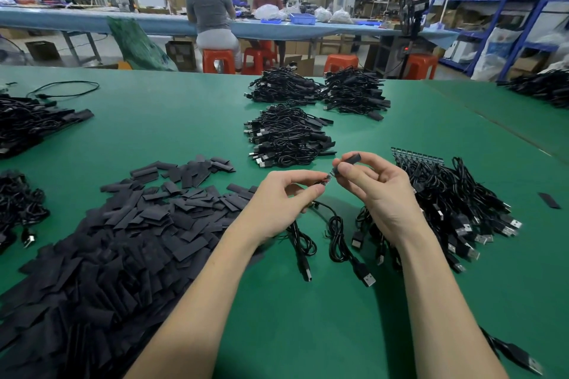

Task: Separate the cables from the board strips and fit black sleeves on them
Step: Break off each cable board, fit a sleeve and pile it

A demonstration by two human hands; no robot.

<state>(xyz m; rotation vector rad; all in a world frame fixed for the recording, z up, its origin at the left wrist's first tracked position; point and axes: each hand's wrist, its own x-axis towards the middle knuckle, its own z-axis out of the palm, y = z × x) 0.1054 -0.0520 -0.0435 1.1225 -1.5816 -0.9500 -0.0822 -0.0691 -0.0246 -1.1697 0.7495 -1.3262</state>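
Observation:
My left hand (281, 197) pinches the small circuit board (327, 179) at the end of a black USB cable (338, 243) that trails down onto the green table (308, 317). My right hand (372, 191) pinches a black sleeve (349, 160) between thumb and fingers, its open end right at the board's tip. A board strip (414, 155) with several cables still attached lies to the right, above a heap of USB cables (455, 212). A big heap of loose flat black sleeves (117, 240) lies to the left.
Three piles of sleeved cables (289, 138) sit further back on the table. More cable piles lie at the far left (27, 123) and far right (542, 89). One loose sleeve (549, 200) lies at the right. Two people sit at a blue bench behind.

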